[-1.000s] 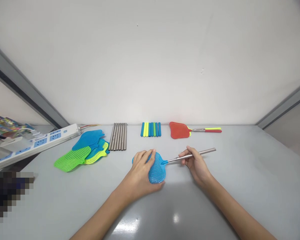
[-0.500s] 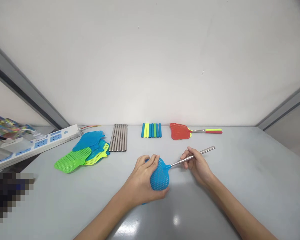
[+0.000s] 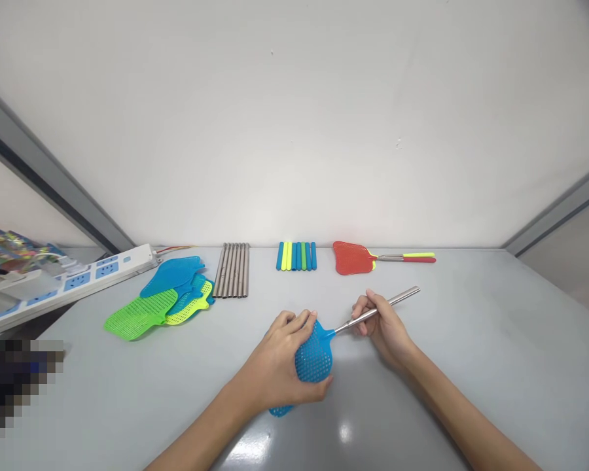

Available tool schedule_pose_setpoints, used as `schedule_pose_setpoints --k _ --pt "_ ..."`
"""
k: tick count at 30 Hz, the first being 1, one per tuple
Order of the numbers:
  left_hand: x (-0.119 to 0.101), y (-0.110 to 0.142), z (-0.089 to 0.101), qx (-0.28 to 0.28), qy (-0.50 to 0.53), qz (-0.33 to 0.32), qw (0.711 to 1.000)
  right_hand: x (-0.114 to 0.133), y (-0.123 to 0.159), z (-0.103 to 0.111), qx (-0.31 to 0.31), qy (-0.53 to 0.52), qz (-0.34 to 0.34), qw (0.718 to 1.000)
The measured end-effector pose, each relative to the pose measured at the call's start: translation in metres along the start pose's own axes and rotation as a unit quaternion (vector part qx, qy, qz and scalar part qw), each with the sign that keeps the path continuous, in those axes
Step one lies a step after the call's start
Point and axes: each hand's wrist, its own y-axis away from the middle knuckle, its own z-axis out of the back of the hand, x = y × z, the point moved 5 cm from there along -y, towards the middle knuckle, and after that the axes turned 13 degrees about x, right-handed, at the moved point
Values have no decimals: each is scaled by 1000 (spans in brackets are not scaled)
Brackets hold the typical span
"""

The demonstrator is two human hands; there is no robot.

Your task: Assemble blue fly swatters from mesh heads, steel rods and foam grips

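Note:
My left hand [image 3: 282,363] is closed around a blue fly swatter head [image 3: 315,356], its thumb along the lower edge and its fingers over the upper edge. The palm hides part of the perforated head. A silver metal rod [image 3: 403,296] joins the neck of the blue head and slants up to the right. My right hand [image 3: 380,320] pinches this rod between thumb and fingers near its middle. The rod's far end is bare metal.
Loose swatter heads in blue, green [image 3: 142,314] and yellow overlap at the left, beside a white power strip [image 3: 140,258]. Several metal rods [image 3: 232,269] and coloured grip sleeves [image 3: 297,256] lie in rows at the back. Swatters with a red head [image 3: 353,257] lie right of them.
The blue head in my left hand has tilted and shifted slightly down, showing more of its lower end. My right hand keeps its pinch on the rod and has barely moved.

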Motion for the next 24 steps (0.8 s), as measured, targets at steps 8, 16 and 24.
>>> schedule_pose_setpoints --k 8,16,24 --pt "-14 -8 -2 -12 112 -39 993 -28 1 -36 80 69 -45 993" --pt "3 -10 5 -102 108 6 989 -27 -2 -29 37 -37 -55 997" --pt "24 -5 11 -206 33 101 973 -14 -3 -1 -42 -88 -1 995"
